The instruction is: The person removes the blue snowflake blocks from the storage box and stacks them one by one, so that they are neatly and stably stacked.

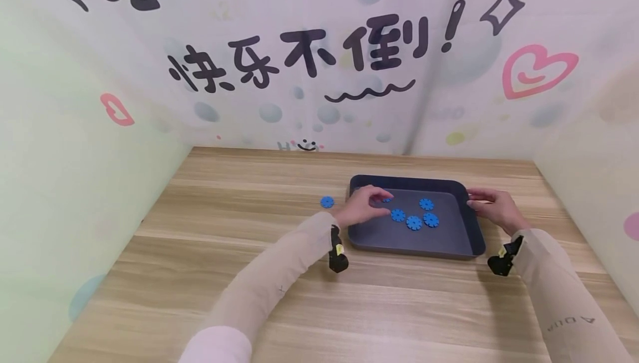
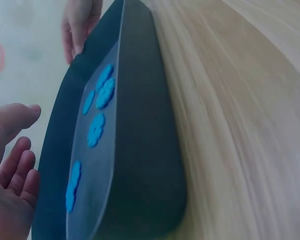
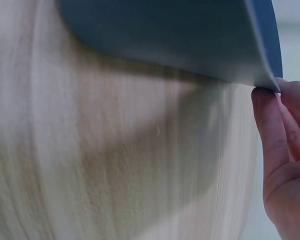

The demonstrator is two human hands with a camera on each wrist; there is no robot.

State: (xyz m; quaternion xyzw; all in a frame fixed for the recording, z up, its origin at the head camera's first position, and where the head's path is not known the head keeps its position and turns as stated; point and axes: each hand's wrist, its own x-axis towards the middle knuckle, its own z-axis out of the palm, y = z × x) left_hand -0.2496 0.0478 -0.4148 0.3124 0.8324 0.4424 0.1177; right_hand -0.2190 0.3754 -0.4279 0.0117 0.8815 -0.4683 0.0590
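A dark grey rectangular tray (image 1: 379,241) rests on the wooden table, with several blue notched plastic discs (image 1: 414,223) lying flat in it. My left hand (image 1: 360,206) hovers over the tray's left side, thumb and fingers apart, holding nothing. One disc in the tray is partly hidden behind its fingers. At the opposite side, my right hand (image 1: 496,210) pinches the tray's right rim; the right wrist view shows its fingertips (image 3: 266,100) against the rim. Outside the tray, just left of it, a single blue disc (image 1: 326,202) lies on the table.
The wooden table (image 1: 199,263) meets printed cloth walls (image 1: 319,119) at the back and on both sides. A black wrist camera (image 1: 338,252) is strapped at the left wrist, and another camera (image 1: 501,260) sits at the right wrist.
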